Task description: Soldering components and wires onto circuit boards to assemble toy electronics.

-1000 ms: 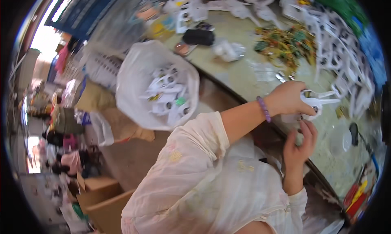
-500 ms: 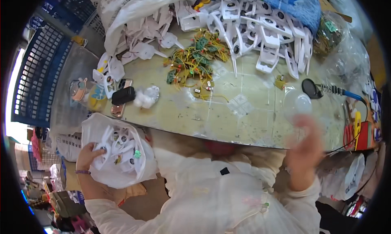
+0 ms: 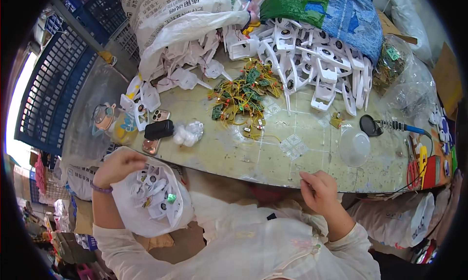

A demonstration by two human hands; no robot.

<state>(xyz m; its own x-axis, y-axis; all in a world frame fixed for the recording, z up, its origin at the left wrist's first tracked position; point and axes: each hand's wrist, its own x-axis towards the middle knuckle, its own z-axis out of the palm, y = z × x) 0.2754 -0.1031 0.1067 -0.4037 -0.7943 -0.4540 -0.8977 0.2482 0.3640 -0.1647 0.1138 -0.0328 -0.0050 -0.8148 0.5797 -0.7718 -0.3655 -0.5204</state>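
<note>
My left hand (image 3: pixel 117 169) hovers over the rim of a white plastic sack (image 3: pixel 171 214) in front of the table. Its fingers stretch loosely to the right, with nothing visible in them. Inside the sack lie white plastic casings (image 3: pixel 155 186) with round dark lenses, and a small green circuit board (image 3: pixel 171 198). At the table's front edge my right hand (image 3: pixel 322 194) has its fingers curled in, and no thing shows between them. On the table beyond it lies a round translucent lid or shallow dish (image 3: pixel 354 147).
A tangle of green circuit boards with yellow wires (image 3: pixel 246 92) lies mid-table. Behind it, white casings (image 3: pixel 324 60) spill from large sacks. A soldering iron (image 3: pixel 409 128), red-handled scissors (image 3: pixel 413 175) and a yellow cutter (image 3: pixel 422 158) lie right; a black case (image 3: pixel 159 129) and phones lie left.
My left hand has let go of the sack's left side and risen above its rim. My right hand has moved left and slowed at the table edge. The view has shifted slightly.
</note>
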